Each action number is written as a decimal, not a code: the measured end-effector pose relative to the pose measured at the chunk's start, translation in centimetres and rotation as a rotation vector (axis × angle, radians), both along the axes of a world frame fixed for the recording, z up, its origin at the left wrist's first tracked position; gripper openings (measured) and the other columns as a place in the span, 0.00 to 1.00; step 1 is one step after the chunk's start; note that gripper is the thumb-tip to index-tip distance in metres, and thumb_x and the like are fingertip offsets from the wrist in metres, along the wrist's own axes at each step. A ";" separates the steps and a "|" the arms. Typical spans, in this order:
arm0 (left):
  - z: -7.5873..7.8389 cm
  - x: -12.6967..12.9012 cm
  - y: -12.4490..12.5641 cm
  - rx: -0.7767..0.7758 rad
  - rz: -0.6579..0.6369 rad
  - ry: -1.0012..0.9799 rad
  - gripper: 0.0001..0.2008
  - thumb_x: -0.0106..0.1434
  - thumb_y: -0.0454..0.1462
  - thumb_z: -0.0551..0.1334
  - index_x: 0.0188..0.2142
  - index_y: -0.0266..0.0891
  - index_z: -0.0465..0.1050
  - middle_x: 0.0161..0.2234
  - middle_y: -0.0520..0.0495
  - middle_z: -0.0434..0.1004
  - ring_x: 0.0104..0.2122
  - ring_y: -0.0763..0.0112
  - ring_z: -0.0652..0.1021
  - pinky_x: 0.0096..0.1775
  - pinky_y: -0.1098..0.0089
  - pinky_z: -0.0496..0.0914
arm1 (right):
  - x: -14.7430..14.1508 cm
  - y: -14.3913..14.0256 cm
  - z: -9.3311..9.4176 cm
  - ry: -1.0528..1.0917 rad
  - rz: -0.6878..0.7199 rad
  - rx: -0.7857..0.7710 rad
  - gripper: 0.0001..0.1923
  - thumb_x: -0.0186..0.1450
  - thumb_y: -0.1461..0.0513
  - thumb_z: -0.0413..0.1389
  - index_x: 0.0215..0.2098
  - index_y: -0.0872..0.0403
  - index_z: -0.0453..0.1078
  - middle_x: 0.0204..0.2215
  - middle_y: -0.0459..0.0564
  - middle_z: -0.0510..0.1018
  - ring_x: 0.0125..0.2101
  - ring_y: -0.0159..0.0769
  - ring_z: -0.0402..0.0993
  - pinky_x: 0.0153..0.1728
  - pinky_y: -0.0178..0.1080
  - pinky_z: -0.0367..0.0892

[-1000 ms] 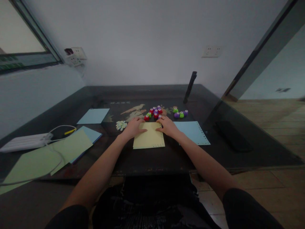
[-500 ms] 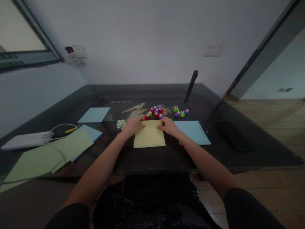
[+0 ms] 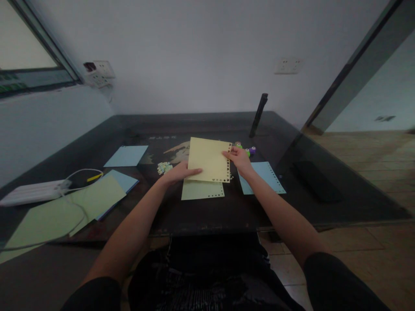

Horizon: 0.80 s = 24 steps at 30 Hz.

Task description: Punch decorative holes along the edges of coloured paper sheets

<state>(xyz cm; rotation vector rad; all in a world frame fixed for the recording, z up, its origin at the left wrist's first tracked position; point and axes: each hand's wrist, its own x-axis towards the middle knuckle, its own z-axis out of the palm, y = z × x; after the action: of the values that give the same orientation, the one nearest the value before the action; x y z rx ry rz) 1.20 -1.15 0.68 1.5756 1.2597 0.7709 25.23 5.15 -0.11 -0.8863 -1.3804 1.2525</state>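
The right hand (image 3: 237, 158) is pinching the right edge of a yellow sheet (image 3: 209, 160) between thumb and fingers, while the left hand (image 3: 179, 172) is lying flat and spread under the sheet's lower left corner, fingers pointing right; the sheet is being held lifted off the tabletop (image 3: 227, 207), tilted up toward the camera, with its long axis running roughly from near to far and its top edge pointing toward the back wall; a row of small punched holes is running down its right edge and along its bottom edge; a second sheet (image 3: 202, 190), pale green-yellow, is lying flat on the tabletop just below it, partly covered by the lifted one, with holes along its near edge; a blue sheet (image 3: 267, 178) with punched holes is lying just to the right of the right wrist; small green and purple punches (image 3: 248, 150) are sitting just behind the right hand; a little heap of paper bits (image 3: 164, 167) is lying near the left hand; farther left, another blue sheet (image 3: 126, 155), large green sheets (image 3: 65, 207) and a white power strip (image 3: 32, 192) with its cable are resting on the tabletop, well apart from the hands
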 end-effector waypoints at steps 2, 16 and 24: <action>-0.1 0.3 -0.2 0.005 -0.028 0.002 0.22 0.51 0.45 0.67 0.43 0.35 0.74 0.39 0.40 0.79 0.36 0.58 0.79 0.36 0.63 0.73 | 0.1 0.2 -0.1 -0.021 -0.029 0.021 0.18 0.50 0.52 0.64 0.31 0.55 0.70 0.25 0.48 0.78 0.28 0.37 0.74 0.32 0.41 0.69; -0.8 -0.2 0.9 0.195 0.048 0.148 0.18 0.56 0.46 0.61 0.37 0.33 0.74 0.25 0.44 0.77 0.28 0.66 0.76 0.33 0.65 0.71 | -0.1 -0.8 0.7 -0.202 0.153 -0.024 0.18 0.54 0.49 0.60 0.34 0.54 0.72 0.33 0.53 0.79 0.35 0.39 0.73 0.35 0.43 0.70; -1.1 -0.3 1.0 0.213 0.029 0.199 0.22 0.55 0.46 0.62 0.44 0.32 0.72 0.30 0.41 0.78 0.34 0.60 0.78 0.36 0.64 0.72 | 0.0 0.0 0.2 -0.174 0.075 0.016 0.23 0.54 0.42 0.56 0.25 0.53 0.70 0.24 0.48 0.75 0.25 0.35 0.70 0.28 0.39 0.67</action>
<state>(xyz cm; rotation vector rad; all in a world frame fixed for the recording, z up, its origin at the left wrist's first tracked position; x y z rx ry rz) 0.91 -0.15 -0.43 1.8467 1.3821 0.8033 25.24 5.14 0.13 -0.9582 -1.5712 1.2423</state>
